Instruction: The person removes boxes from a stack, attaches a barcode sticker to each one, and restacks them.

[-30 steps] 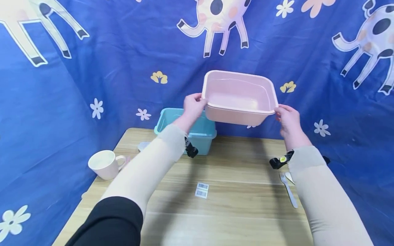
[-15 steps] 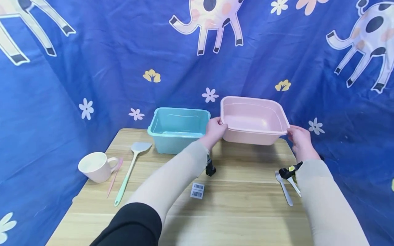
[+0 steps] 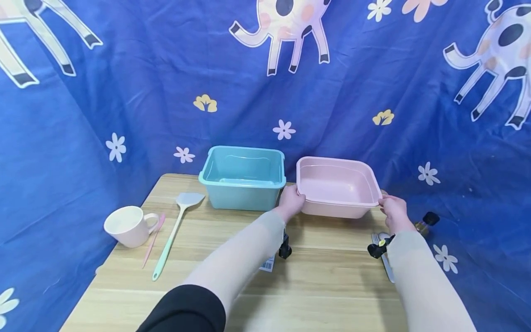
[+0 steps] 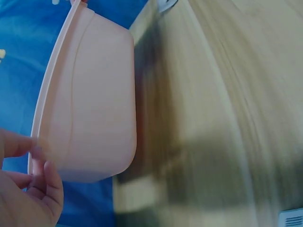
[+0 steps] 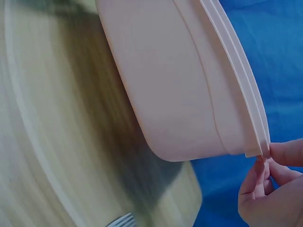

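Note:
A pink plastic basin (image 3: 333, 210) is at the back right of the wooden table, close over its surface, with its opening facing up and toward me. My left hand (image 3: 291, 203) pinches the left end of its rim between thumb and fingers. At the opposite end, my right hand (image 3: 394, 212) grips the rim the same way. The left wrist view shows the basin's side wall (image 4: 102, 94) with a shadow beneath it on the wood. Beside it on the left stands a teal bin (image 3: 244, 196), near my left hand.
On the left lie a spatula (image 3: 169, 246) with a pale green handle and a thin pink utensil (image 3: 152, 242), by a white mug (image 3: 128, 228). A fork (image 3: 387, 269) and a spoon lie partly behind my right arm. A barcode label (image 3: 268, 264) is partly covered by my left arm. Blue patterned cloth (image 3: 166, 92) hangs behind.
Both hands have brought the pink basin down from high in front of the cloth, first rightward past the teal bin, then lower toward the tabletop. The spatula has come into full view.

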Demonstrator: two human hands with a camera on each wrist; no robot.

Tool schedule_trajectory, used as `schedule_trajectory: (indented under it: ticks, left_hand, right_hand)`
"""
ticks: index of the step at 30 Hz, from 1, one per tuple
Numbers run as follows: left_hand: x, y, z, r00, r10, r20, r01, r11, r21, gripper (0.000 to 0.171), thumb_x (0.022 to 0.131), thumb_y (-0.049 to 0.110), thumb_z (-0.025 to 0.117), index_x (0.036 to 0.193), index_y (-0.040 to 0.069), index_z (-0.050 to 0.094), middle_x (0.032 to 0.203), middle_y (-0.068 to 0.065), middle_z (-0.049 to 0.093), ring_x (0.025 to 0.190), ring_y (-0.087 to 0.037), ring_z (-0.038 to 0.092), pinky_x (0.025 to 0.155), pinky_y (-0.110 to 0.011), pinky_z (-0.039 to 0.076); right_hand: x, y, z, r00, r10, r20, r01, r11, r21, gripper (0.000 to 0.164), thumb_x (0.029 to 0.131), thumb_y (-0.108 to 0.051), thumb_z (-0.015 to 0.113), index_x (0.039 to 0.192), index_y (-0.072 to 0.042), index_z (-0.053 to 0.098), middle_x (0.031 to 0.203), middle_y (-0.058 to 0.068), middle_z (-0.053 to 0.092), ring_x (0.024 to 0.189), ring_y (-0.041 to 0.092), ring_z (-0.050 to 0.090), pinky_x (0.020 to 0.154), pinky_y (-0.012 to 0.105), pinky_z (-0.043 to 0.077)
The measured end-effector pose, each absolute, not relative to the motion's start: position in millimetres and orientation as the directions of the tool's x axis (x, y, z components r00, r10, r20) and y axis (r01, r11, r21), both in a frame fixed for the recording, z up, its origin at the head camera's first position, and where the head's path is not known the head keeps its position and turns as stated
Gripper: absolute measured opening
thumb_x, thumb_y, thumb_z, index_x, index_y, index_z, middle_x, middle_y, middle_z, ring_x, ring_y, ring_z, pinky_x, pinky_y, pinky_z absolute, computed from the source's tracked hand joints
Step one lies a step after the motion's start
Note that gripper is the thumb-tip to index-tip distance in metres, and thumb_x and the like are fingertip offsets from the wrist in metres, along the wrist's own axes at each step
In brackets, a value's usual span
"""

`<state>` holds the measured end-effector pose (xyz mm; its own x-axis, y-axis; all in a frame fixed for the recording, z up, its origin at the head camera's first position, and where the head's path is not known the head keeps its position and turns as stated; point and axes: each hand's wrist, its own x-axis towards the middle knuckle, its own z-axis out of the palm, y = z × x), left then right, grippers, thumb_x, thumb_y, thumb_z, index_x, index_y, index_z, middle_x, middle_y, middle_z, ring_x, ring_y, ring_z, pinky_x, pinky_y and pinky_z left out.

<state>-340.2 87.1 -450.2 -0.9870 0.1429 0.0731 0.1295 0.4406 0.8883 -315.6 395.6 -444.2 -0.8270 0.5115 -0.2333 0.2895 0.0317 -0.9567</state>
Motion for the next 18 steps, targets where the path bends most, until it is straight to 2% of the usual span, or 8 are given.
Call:
schedule_trajectory:
  ticks: [2,6,8,10,13,18]
  left_hand:
    - [-338.9,86.7,-454.4,-0.988,0.139,0.072,0.128,0.453,0.882,0.032,0.091,0.005,0.056,0.121,-0.005,0.064,0.083,-0.008,0.065,0.070,-0.019,0.057,0.064,-0.030,0.049]
    - [-338.0,87.9,-465.2,-0.989,0.136,0.052,0.113,0.483,0.868,0.035,0.092,0.006,0.057,0.125,-0.003,0.063,0.100,-0.012,0.070,0.083,-0.021,0.061,0.076,-0.035,0.052]
    - [-338.0,88.8,-470.9,-0.989,0.137,0.051,0.113,0.494,0.862,0.037,0.092,0.008,0.057,0.128,-0.001,0.062,0.110,-0.013,0.069,0.093,-0.022,0.062,0.085,-0.037,0.051]
    - [-337.9,89.5,-476.3,-0.988,0.142,0.054,0.118,0.491,0.863,0.040,0.092,0.008,0.058,0.132,0.000,0.060,0.118,-0.014,0.067,0.102,-0.024,0.061,0.092,-0.039,0.049]
    - [-337.9,89.7,-483.2,-0.988,0.149,0.048,0.114,0.475,0.873,0.044,0.092,0.008,0.058,0.136,0.001,0.056,0.126,-0.016,0.062,0.114,-0.027,0.057,0.099,-0.040,0.045]
    - [-338.4,87.8,-488.6,-0.985,0.161,0.057,0.127,0.469,0.874,0.043,0.094,0.009,0.058,0.136,0.000,0.056,0.119,-0.015,0.059,0.110,-0.027,0.054,0.098,-0.041,0.045]
  right_hand:
    - [-314.5,394.7,-449.9,-0.827,0.512,-0.235,0.300,0.049,-0.953,0.047,0.094,0.003,0.050,0.140,0.010,0.045,0.120,0.013,0.053,0.087,0.013,0.051,0.082,0.027,0.041]
    - [-310.7,393.8,-459.8,-0.824,0.518,-0.230,0.317,0.083,-0.945,0.047,0.093,0.003,0.050,0.139,0.012,0.046,0.100,0.004,0.057,0.084,0.015,0.049,0.076,0.025,0.041]
    - [-307.8,393.4,-463.6,-0.824,0.518,-0.229,0.322,0.097,-0.942,0.046,0.093,0.002,0.050,0.138,0.013,0.046,0.096,0.004,0.056,0.083,0.016,0.047,0.074,0.026,0.040]
    - [-304.5,392.6,-466.6,-0.829,0.511,-0.227,0.332,0.123,-0.935,0.046,0.094,0.002,0.048,0.138,0.014,0.045,0.101,0.008,0.055,0.087,0.021,0.045,0.076,0.029,0.038]
    - [-299.9,391.6,-469.2,-0.840,0.480,-0.253,0.360,0.144,-0.922,0.047,0.097,-0.002,0.044,0.142,0.012,0.040,0.119,0.017,0.048,0.099,0.029,0.041,0.082,0.035,0.035]
    - [-299.2,389.5,-473.0,-0.836,0.481,-0.262,0.374,0.150,-0.915,0.047,0.099,-0.005,0.043,0.144,0.010,0.040,0.128,0.022,0.042,0.105,0.033,0.037,0.090,0.045,0.033]
